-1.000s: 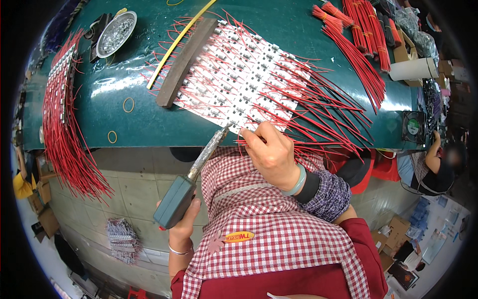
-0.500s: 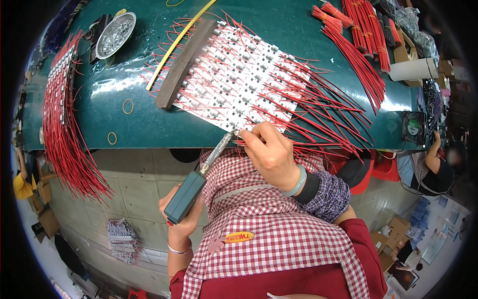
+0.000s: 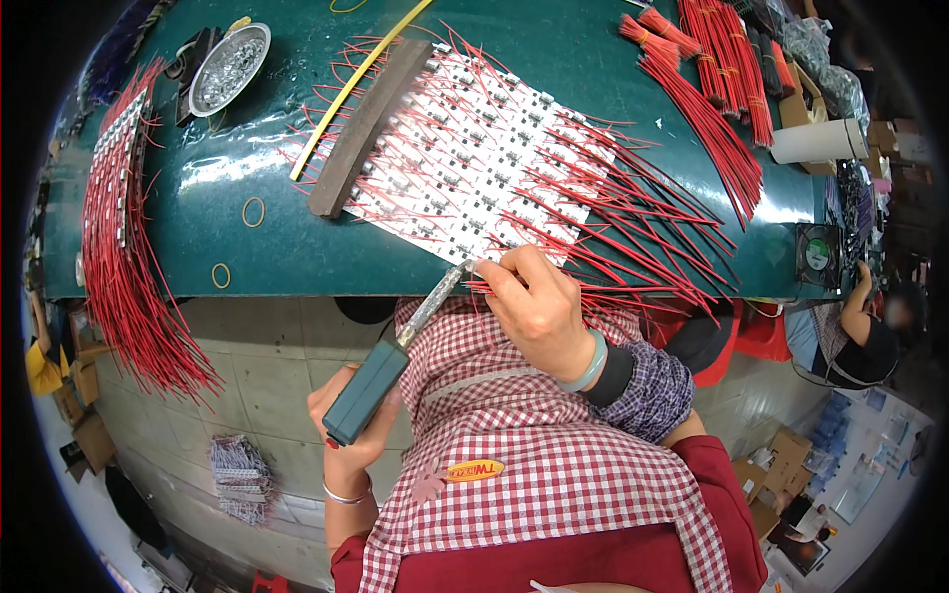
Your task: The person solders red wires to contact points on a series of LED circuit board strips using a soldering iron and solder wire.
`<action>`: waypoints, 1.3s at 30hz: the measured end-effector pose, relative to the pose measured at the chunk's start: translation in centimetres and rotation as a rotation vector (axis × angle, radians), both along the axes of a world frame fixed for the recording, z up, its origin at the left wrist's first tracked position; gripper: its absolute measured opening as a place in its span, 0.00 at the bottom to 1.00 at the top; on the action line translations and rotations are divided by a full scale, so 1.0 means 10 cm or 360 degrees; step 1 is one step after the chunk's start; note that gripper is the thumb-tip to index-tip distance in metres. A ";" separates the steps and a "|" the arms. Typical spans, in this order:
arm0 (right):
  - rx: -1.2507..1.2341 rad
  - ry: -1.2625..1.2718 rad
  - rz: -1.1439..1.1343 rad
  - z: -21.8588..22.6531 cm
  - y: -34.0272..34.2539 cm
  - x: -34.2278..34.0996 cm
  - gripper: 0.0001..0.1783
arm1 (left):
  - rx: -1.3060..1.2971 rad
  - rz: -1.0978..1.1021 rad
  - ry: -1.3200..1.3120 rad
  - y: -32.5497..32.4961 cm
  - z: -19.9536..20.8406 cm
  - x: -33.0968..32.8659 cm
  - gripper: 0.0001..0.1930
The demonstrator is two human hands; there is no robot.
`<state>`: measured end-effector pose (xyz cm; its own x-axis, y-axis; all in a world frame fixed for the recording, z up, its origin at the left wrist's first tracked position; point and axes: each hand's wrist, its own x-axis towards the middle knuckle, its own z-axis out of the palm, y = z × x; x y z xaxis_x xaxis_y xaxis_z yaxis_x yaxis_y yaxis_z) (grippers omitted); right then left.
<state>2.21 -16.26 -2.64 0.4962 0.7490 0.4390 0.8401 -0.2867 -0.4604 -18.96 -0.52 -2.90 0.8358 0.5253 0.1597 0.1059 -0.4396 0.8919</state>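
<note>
Grips the green soldering iron (image 3: 368,392) in the left hand (image 3: 364,451), with fingers wrapped round the handle, and aims the metal tip at the near corner of the white circuit-board panel (image 3: 473,148)! Pinches thumb and forefinger of the right hand (image 3: 539,308) together right beside that tip, on something too small to tell. Lies just ahead of the right hand, flat on the green table (image 3: 301,252), farther off from the left.
</note>
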 end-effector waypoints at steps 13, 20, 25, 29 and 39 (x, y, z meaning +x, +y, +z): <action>-0.0004 -0.0007 0.0020 0.03 0.02 -0.01 0.12 | -0.0330 0.0192 -0.0029 -0.09 -0.12 -0.11 0.11; 0.0003 0.0004 0.0018 -0.01 0.00 0.00 0.22 | -0.0246 0.0125 -0.0064 -0.08 -0.11 -0.03 0.10; -0.0003 0.0004 0.0021 -0.01 0.00 0.00 0.22 | -0.0111 0.0077 -0.0052 -0.05 -0.03 0.00 0.10; -0.0001 -0.0001 0.0022 -0.01 0.00 0.00 0.22 | -0.0366 0.0160 -0.0006 -0.05 -0.15 -0.14 0.10; -0.0020 -0.0019 0.0013 -0.02 0.00 0.00 0.21 | -0.1090 0.0406 -0.0129 -0.12 -0.06 -0.22 0.18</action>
